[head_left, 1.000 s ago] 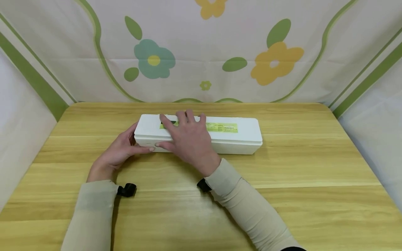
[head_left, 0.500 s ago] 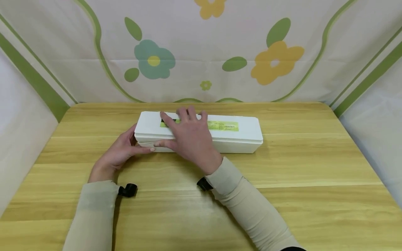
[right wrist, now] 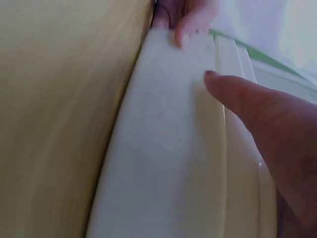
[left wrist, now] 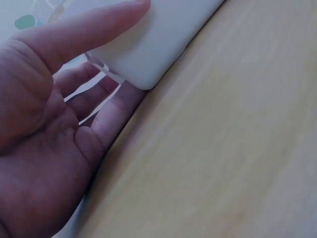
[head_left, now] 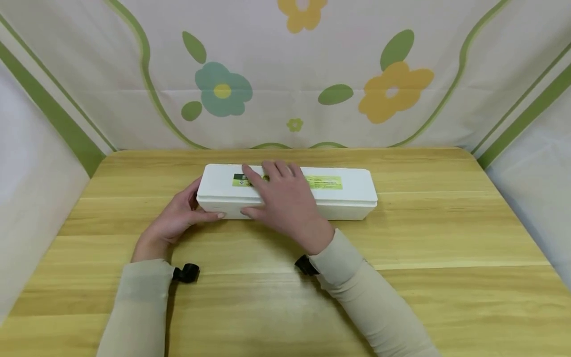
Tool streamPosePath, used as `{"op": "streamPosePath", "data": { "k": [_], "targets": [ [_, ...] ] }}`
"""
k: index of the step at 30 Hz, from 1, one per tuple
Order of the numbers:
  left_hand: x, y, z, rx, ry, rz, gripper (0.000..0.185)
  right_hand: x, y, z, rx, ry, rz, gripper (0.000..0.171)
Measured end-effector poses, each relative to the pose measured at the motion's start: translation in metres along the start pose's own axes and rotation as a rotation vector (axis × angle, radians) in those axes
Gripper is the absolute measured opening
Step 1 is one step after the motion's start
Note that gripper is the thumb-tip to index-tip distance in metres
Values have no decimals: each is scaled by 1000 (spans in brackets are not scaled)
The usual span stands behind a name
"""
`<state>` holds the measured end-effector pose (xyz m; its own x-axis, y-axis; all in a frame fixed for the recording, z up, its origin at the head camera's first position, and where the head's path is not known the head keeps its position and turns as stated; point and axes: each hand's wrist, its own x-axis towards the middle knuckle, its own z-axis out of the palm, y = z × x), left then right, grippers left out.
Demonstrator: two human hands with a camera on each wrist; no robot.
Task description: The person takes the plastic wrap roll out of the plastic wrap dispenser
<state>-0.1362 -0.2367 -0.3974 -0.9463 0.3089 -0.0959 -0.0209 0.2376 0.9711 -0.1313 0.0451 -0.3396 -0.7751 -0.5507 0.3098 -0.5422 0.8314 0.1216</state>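
A long white box (head_left: 352, 191) with a green label (head_left: 325, 182) on its lid lies across the wooden table (head_left: 424, 238). My left hand (head_left: 176, 223) holds the box's left end, thumb along the front face and fingers round the end. In the left wrist view the thumb (left wrist: 84, 29) lies on the white box (left wrist: 163, 34) while the fingers reach behind its corner. My right hand (head_left: 285, 203) lies over the lid left of middle, fingers across the top and thumb on the front edge. The right wrist view shows that thumb (right wrist: 257, 119) against the box (right wrist: 163, 148).
A flower-patterned cloth (head_left: 285, 74) hangs behind the table and along both sides. Black wrist-camera mounts (head_left: 187, 272) sit at both cuffs. Bare wood lies in front of the box and to its right.
My right hand has slid a little to the right along the lid. The thin gap under the lid's left end half a second ago no longer shows. The left hand has stayed at the left end.
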Motion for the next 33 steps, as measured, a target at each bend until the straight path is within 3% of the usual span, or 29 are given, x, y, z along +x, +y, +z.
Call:
{"op": "streamPosePath", "data": {
  "k": [6,13,22,28,33],
  "targets": [
    [1,1,2,0,7,-23,103,-23,31,3,20,56,-4,87],
    [1,1,2,3,6,-23,105,-50,66,1,48,3,98,95],
    [-1,2,1,3,0,-16,106,-88,107,4,76,114,157,89],
    [-3,4,1,-2,0,-20,104,-98,119,2,170,51,120,92],
    [-2,3,2,-4,0,-19,102,-99,122,2,167,70,60,90]
  ]
}}
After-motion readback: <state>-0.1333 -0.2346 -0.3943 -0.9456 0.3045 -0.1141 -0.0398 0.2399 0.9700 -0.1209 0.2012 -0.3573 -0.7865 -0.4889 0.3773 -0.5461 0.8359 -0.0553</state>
